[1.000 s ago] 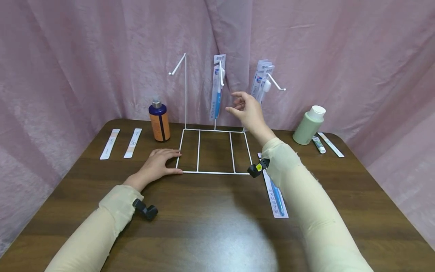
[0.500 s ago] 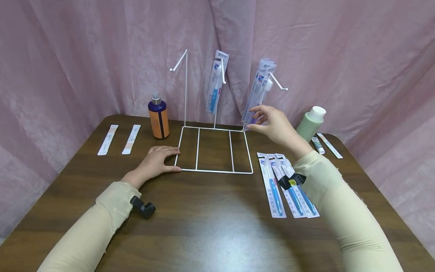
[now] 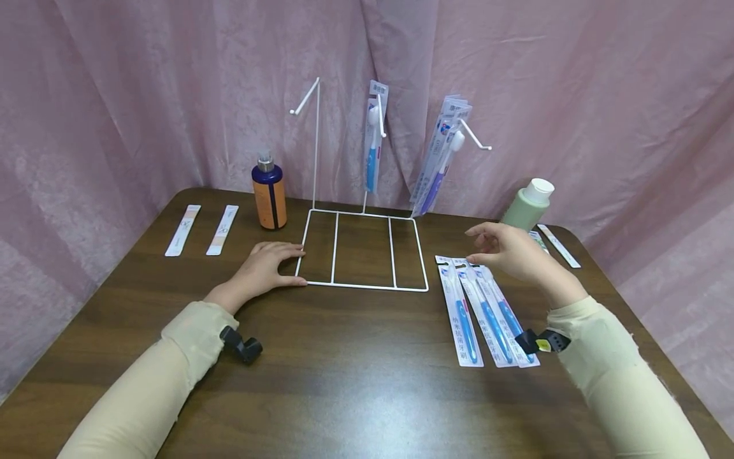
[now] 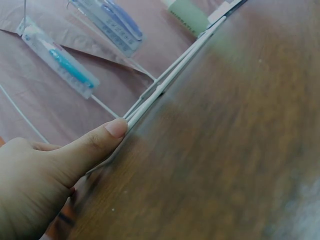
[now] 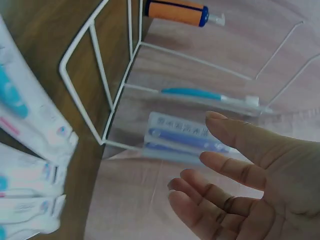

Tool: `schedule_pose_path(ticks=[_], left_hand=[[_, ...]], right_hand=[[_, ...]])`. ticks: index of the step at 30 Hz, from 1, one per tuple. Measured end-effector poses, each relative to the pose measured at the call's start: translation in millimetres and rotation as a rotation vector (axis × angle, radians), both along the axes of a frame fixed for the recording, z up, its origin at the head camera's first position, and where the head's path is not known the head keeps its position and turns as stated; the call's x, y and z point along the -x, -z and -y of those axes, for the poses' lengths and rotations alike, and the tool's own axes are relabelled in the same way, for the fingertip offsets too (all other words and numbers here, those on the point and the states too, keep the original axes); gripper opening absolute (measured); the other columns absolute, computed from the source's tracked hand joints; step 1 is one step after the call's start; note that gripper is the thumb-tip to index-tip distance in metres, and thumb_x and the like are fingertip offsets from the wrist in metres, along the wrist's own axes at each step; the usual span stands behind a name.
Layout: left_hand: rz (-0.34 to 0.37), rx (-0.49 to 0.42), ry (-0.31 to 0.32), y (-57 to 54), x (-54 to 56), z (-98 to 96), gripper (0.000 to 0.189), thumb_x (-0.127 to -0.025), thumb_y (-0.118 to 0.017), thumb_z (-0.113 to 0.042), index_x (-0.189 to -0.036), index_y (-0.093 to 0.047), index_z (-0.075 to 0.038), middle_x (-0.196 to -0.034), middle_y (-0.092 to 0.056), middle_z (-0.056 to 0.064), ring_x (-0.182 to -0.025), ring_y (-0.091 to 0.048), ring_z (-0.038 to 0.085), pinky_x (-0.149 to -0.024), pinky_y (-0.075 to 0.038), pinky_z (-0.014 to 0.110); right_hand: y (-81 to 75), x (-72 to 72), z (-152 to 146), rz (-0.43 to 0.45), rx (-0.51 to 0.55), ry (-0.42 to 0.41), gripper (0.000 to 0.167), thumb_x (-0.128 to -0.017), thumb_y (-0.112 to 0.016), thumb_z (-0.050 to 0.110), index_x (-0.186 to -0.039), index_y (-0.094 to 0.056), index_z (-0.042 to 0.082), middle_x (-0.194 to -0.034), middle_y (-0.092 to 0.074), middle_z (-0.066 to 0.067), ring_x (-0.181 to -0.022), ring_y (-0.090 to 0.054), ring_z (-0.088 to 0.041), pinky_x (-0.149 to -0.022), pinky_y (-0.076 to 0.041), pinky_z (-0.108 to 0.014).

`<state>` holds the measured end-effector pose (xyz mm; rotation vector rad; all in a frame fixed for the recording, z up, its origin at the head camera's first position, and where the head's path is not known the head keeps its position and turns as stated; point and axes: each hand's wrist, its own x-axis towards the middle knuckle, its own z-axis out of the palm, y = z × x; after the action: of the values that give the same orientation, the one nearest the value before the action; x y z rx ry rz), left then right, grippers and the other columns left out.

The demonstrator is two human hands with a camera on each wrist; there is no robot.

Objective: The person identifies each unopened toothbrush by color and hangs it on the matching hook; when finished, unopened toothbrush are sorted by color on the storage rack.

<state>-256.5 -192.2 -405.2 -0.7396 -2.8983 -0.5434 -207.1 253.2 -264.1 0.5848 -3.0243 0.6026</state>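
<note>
My left hand [image 3: 260,273] lies at the front left corner of a white wire rack [image 3: 367,286]. Its thumb touches the front wire and its fingers reach the left wire. My right hand [image 3: 512,253], relaxed and holding nothing, hovers just above the far ends of three packaged blue toothbrushes [image 3: 460,319] on the table. One packaged blue toothbrush [image 3: 371,162] hangs on the rack's middle hook. Several packaged purple toothbrushes [image 3: 434,188] hang together on the right hook, seen behind the fingers in the right wrist view. The left hook [image 3: 305,97] bears nothing.
An orange and blue pump bottle [image 3: 269,197] stands left of the rack. Two slim white sachets [image 3: 183,231] lie farther left. At the back right are a green bottle [image 3: 526,207], a small tube [image 3: 538,240] partly hidden by my hand, and another sachet [image 3: 559,246].
My right hand has moved from near the middle hook, past the purple toothbrushes, right and down to above the table toothbrushes. The hanging blue toothbrush has swung. My left hand stays put.
</note>
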Motion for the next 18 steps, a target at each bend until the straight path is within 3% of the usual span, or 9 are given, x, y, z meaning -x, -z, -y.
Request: schedule_pose_path(ticks=[9, 18], left_hand=[[0.006, 0.002, -0.002, 0.8, 0.9, 0.2, 0.074, -0.075, -0.075, -0.051, -0.133, -0.057, -0.009, -0.146, -0.049, 0.01, -0.136, -0.041, 0.034, -0.113, -0.022, 0.057], [0.016, 0.002, -0.008, 0.5, 1.0, -0.2, 0.075, -0.075, -0.075, -0.052, -0.134, -0.057, -0.009, -0.146, -0.049, 0.01, -0.137, -0.04, 0.034, -0.113, -0.021, 0.057]], right_hand=[[35.8, -14.4, -37, 0.032, 0.026, 0.056, 0.044, -0.086, -0.071, 0.022, -0.123, -0.059, 0.001, -0.1, -0.066, -0.015, -0.09, -0.063, -0.025, -0.075, -0.05, -0.036], [70.2, -15.5, -59, 0.072, 0.0, 0.163, 0.048, -0.085, -0.072, 0.026, -0.123, -0.059, -0.002, -0.102, -0.066, -0.018, -0.091, -0.062, -0.027, -0.075, -0.049, -0.039]])
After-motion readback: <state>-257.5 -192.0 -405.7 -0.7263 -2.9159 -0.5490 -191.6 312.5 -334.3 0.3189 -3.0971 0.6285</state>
